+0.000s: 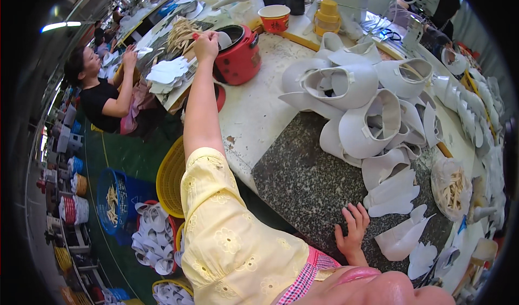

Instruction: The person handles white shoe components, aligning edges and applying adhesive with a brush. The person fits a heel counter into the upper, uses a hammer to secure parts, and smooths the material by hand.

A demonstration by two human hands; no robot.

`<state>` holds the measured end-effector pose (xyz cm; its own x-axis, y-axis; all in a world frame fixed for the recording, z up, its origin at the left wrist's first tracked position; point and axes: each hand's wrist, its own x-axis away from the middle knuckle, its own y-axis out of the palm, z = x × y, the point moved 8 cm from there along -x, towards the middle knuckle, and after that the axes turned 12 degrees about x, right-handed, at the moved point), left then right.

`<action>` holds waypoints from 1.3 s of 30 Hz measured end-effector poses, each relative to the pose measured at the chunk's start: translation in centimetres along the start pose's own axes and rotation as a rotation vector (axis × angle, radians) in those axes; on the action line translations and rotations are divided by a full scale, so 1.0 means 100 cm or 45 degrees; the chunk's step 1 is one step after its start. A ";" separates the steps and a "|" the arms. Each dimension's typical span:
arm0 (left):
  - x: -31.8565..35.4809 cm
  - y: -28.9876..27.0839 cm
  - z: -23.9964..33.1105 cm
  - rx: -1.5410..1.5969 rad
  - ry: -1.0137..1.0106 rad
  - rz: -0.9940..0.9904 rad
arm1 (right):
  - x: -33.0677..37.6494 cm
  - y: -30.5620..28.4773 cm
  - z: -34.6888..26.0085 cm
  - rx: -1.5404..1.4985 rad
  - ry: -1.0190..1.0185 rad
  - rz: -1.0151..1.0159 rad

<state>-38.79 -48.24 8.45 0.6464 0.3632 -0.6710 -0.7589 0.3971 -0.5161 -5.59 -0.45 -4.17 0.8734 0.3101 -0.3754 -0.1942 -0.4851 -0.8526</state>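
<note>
The person's left hand (pixel 206 39) is stretched far out across the white table (pixel 254 110), up by a red cooker pot (pixel 238 54) with its lid open, and its fingers pinch something small just beside the pot's rim; what exactly they grasp is too small to tell, though a white spoon-like piece (pixel 223 39) lies right at the fingertips. Past the hand sits a tray of pale strips (pixel 181 34) and a stack of white cut pieces (pixel 166 71). The right hand (pixel 352 230) rests flat and open on a dark stone slab (pixel 313 181) near the person's body, holding nothing, fingers spread and pointing away. As a judgement, the work seems to be in its middle: a large heap of white curved shoe parts (pixel 357 99) lies piled on the slab and table, flat white pieces (pixel 394 197) lie loose nearer the right hand, and a bag of pale strips (pixel 451 186) sits at the slab's right edge, so plenty appears left to handle. The left arm is nearly straight, its yellow sleeve (pixel 227 229) filling the lower middle of the view, the forearm bare and angled up and slightly left. Across the aisle another person in a black top (pixel 100 102) works at a neighbouring bench. Baskets (pixel 116 197) of parts stand on the green floor.
</note>
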 end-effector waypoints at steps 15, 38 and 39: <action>-0.031 0.071 -0.029 -0.379 -0.303 -0.499 | -0.008 0.009 -0.002 -0.005 0.092 -0.087; 0.064 -0.020 -0.078 2.020 -1.055 0.290 | -0.005 -0.004 -0.014 -0.085 -0.053 0.157; 0.066 -0.030 -0.046 1.966 -0.934 0.271 | -0.009 -0.007 -0.017 -0.135 -0.079 0.191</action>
<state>-32.63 -50.95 3.10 0.7841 0.6174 -0.0631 -0.3418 0.5145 0.7864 -5.49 -1.80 -2.59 0.8084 0.2759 -0.5199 -0.2691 -0.6124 -0.7433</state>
